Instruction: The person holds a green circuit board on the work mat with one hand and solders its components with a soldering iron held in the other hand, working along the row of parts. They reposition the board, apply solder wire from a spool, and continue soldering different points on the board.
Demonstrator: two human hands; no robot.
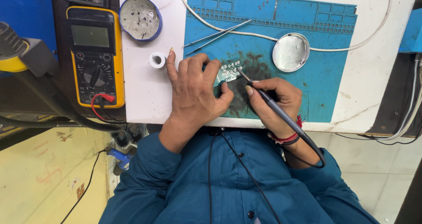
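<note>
1. Head view, centre of the frame: the left hand is pressing down on a small perforated circuit board, its fingers curled together over the board's near edge, pinning it to the blue silicone work mat.
2. Just right of centre, the right hand is gripping a black soldering iron like a pen, fingers clamped on its barrel, with the tip touching the board's right edge.
3. Above the hands, metal tweezers are lying on the mat, a round tin lid is sitting at upper right, and a white cable is looping across the white counter.
4. Upper left: a yellow multimeter, a blue-rimmed tin and a small solder spool.
5. Risk, as I judge it: the left fingertips are lying very near the hot tip, so a slip could burn them; the iron's cord trailing over the wrist could tug the tip off its pad.
</note>
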